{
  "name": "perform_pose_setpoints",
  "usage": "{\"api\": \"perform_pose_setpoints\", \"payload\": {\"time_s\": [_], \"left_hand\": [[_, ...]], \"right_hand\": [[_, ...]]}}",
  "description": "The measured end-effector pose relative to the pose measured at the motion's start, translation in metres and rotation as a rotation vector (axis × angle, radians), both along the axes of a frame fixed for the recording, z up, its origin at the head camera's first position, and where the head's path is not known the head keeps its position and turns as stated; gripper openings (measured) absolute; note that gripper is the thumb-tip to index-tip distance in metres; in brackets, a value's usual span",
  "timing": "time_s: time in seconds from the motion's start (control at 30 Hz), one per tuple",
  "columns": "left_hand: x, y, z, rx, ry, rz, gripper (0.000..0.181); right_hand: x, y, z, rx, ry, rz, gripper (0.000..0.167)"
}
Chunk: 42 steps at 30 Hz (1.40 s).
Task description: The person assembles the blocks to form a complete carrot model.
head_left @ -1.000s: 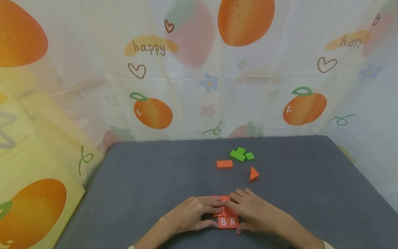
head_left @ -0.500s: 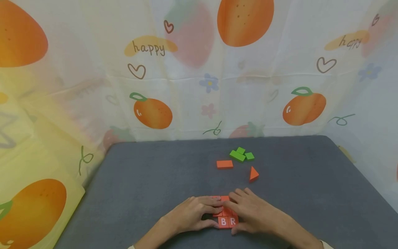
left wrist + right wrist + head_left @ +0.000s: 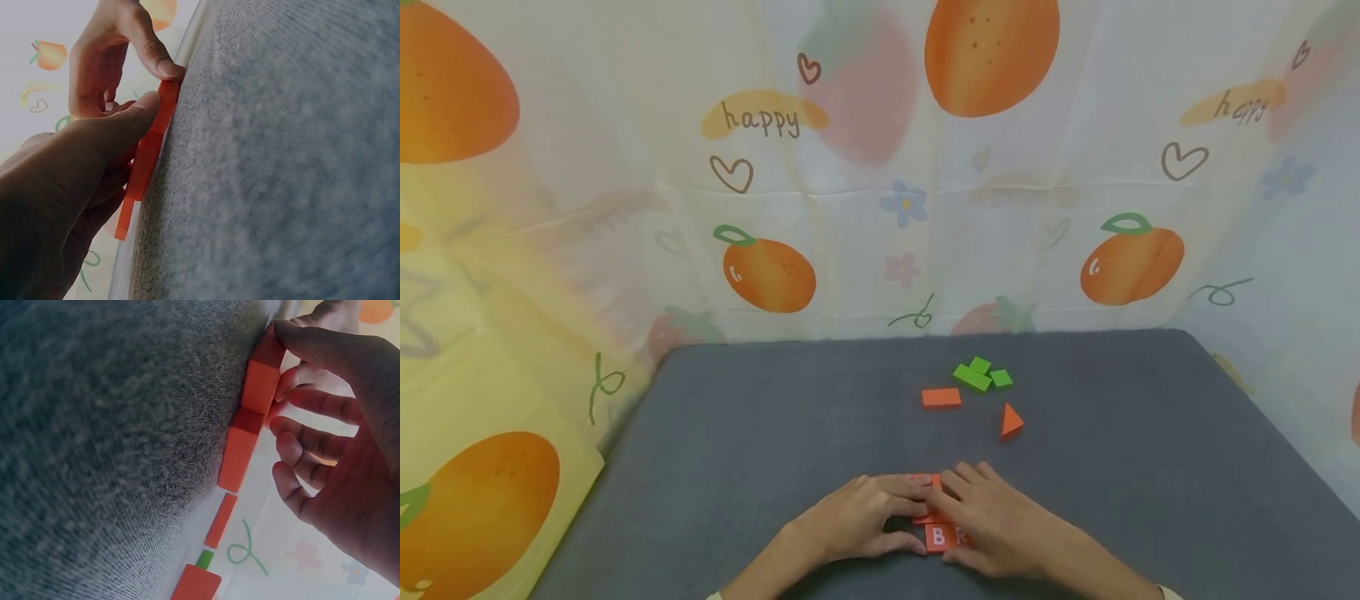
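Note:
Several flat orange blocks sit close together at the table's near side, partly hidden under both hands. The front row has a block marked B [image 3: 937, 538] and one marked R [image 3: 960, 537], now partly covered. My left hand [image 3: 867, 515] lies at the left, its thumb tip at the B block and its fingers over the rear blocks [image 3: 935, 481]. From the right, my right hand [image 3: 1003, 518] reaches over the group, its thumb at the R block's near edge. In the right wrist view, its thumb touches an end block [image 3: 261, 386] and its other fingers are loosely bent.
Behind the hands lie an orange rectangular block [image 3: 942, 399] and an orange triangular block [image 3: 1011, 422]. Farther back are several green blocks [image 3: 973, 378]. A grey cloth covers the table [image 3: 775, 417], and a fruit-print curtain [image 3: 850, 217] hangs behind it.
My right hand has shifted left over the blocks, its thumb moving from the R block's right side to its near edge. My left hand has stayed nearly still.

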<state>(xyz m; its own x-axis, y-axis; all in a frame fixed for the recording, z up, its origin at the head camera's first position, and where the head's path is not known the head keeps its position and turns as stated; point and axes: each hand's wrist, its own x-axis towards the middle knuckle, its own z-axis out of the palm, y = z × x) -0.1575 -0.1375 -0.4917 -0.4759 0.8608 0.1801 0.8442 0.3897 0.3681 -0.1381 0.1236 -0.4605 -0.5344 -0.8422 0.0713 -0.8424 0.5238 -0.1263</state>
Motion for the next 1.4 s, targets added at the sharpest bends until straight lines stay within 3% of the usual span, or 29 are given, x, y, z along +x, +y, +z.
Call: {"api": "perform_pose_setpoints", "payload": {"time_s": [0.23, 0.43, 0.7, 0.9, 1.2, 1.4], "left_hand": [[0.000, -0.001, 0.000, 0.007, 0.007, -0.008, 0.044], [0.000, 0.000, 0.001, 0.022, 0.001, -0.022, 0.052], [-0.001, 0.000, 0.001, -0.001, -0.008, -0.029, 0.054], [0.001, 0.000, 0.002, -0.001, 0.046, -0.039, 0.055], [0.001, 0.001, 0.002, -0.007, 0.053, -0.046, 0.055], [0.000, 0.000, 0.002, -0.008, 0.023, -0.046, 0.057]], "right_hand": [[-0.002, 0.000, 0.001, -0.016, 0.034, 0.000, 0.056], [-0.013, 0.004, 0.013, -0.043, 0.040, -0.029, 0.043], [-0.043, 0.018, 0.043, -0.136, -0.047, -0.147, 0.034], [-0.071, 0.027, 0.058, -0.184, -0.011, -0.219, 0.032], [-0.101, 0.038, 0.069, -0.180, -0.072, -0.283, 0.029], [-0.115, 0.037, 0.064, -0.198, -0.121, -0.272, 0.025]]}}
